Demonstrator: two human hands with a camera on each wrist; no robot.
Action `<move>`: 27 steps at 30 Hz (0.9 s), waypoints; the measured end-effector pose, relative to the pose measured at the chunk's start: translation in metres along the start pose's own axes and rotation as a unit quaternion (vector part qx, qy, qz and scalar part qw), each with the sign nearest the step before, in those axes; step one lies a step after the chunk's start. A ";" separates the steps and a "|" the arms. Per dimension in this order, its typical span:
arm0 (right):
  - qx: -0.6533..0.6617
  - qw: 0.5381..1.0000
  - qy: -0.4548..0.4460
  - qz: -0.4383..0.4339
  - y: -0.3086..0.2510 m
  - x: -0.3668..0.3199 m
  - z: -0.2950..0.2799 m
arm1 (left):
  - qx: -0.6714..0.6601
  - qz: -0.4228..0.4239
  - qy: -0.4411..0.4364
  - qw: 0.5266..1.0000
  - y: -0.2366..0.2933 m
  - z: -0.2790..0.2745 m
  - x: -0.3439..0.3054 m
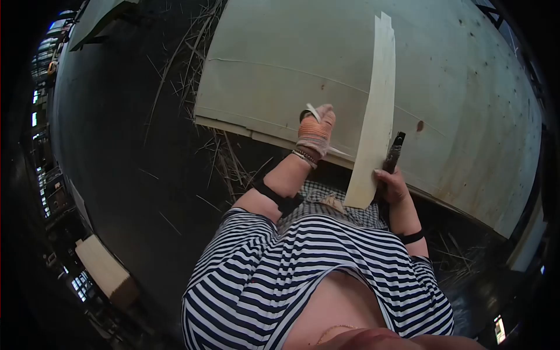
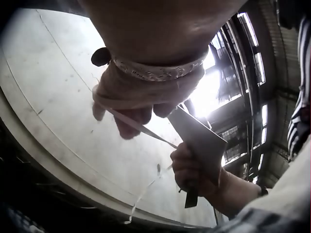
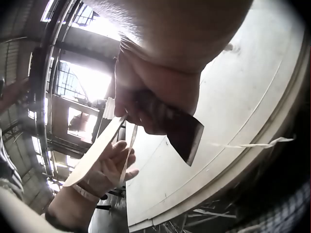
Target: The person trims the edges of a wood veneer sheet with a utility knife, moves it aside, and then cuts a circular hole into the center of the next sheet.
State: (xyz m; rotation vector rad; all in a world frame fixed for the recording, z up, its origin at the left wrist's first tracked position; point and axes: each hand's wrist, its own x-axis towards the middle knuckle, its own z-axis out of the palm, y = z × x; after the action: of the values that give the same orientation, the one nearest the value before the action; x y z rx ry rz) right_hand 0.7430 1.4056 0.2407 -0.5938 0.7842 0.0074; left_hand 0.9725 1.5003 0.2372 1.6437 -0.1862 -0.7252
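Observation:
My left hand [image 1: 317, 129], in an orange and white glove, is over the table's near edge. A thin pale strip [image 2: 141, 127] runs out from between its fingers, which look only loosely bent in the right wrist view. My right hand [image 1: 394, 185] grips a dark knife [image 3: 185, 138] with a slanted blade end. Its thumb also presses a long, wide strip of pale wood veneer [image 1: 378, 99] against the hand. That veneer reaches from near my lap far across the table, its far end ragged.
The large pale table [image 1: 274, 52] spreads out ahead, with cracks and dark spots. A loose thin strip [image 3: 272, 143] hangs at its near edge. Wood slivers [image 1: 227, 160] litter the dark floor at left. A light wooden block or stack [image 1: 102, 262] stands at lower left.

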 end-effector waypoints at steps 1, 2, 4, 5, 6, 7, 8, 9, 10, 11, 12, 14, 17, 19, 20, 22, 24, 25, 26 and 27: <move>-0.004 0.999 0.035 -0.020 0.008 0.008 0.024 | 0.149 -0.044 -0.108 0.982 -0.002 -0.029 -0.005; -0.010 0.997 0.067 -0.042 0.013 0.016 0.044 | 0.302 -0.032 -0.252 0.919 0.000 -0.053 -0.009; -0.014 0.996 0.071 -0.042 0.025 0.035 0.080 | 0.439 -0.040 -0.410 0.799 0.019 -0.096 -0.025; -0.023 0.995 0.093 -0.042 0.029 0.042 0.107 | 0.408 -0.053 -0.432 0.803 -0.003 -0.118 -0.024; -0.032 0.992 0.113 -0.046 0.031 0.048 0.130 | 0.390 -0.081 -0.421 0.815 0.008 -0.135 -0.023; -0.038 0.993 0.108 -0.038 0.034 0.051 0.149 | 0.373 -0.106 -0.411 0.825 0.019 -0.153 -0.021; -0.068 0.993 0.090 -0.028 0.040 0.056 0.160 | 0.389 -0.087 -0.408 0.821 0.011 -0.169 -0.017; -0.099 0.992 0.072 -0.019 0.047 0.062 0.167 | 0.435 -0.049 -0.396 0.807 0.011 -0.182 -0.017; -0.110 0.992 0.064 0.000 0.050 0.067 0.178 | 0.480 -0.013 -0.381 0.790 0.009 -0.195 -0.018; -0.113 0.992 0.063 -0.006 0.055 0.071 0.187 | 0.548 -0.028 -0.351 0.759 -0.002 -0.207 -0.020; -0.129 0.990 0.050 0.012 0.058 0.080 0.198 | 0.548 -0.032 -0.343 0.762 0.005 -0.217 -0.020; -0.154 0.987 0.020 0.034 0.070 0.102 0.211 | 0.568 -0.060 -0.311 0.759 0.021 -0.243 -0.017; -0.179 0.984 0.015 0.008 0.077 0.136 0.246 | 0.512 -0.053 -0.229 0.826 0.004 -0.314 0.018; -0.188 0.982 0.025 -0.016 0.077 0.162 0.277 | 0.490 -0.054 -0.163 0.855 0.027 -0.363 0.045; -0.192 0.981 0.032 -0.026 0.078 0.177 0.297 | 0.509 -0.054 -0.133 0.849 0.024 -0.390 0.064; -0.169 0.981 0.069 -0.061 0.077 0.209 0.343 | 0.533 -0.042 -0.157 0.830 0.033 -0.449 0.102; -0.164 0.980 0.091 -0.061 0.088 0.257 0.373 | 0.566 0.014 -0.166 0.807 0.034 -0.513 0.144; -0.160 0.980 0.095 -0.067 0.094 0.280 0.396 | 0.563 0.030 -0.161 0.810 0.025 -0.552 0.165; -0.170 0.974 0.122 -0.089 0.098 0.300 0.418 | 0.529 0.021 -0.153 0.835 0.041 -0.588 0.179; -0.180 0.966 0.147 -0.115 0.097 0.320 0.441 | 0.539 -0.042 -0.154 0.827 0.055 -0.622 0.195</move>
State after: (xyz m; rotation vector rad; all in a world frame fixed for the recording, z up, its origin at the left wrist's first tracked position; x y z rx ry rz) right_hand 1.2424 1.6427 0.2235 -1.0460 1.0062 -0.1582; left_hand 1.4837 1.9082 0.2412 2.5975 -0.8936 -1.0434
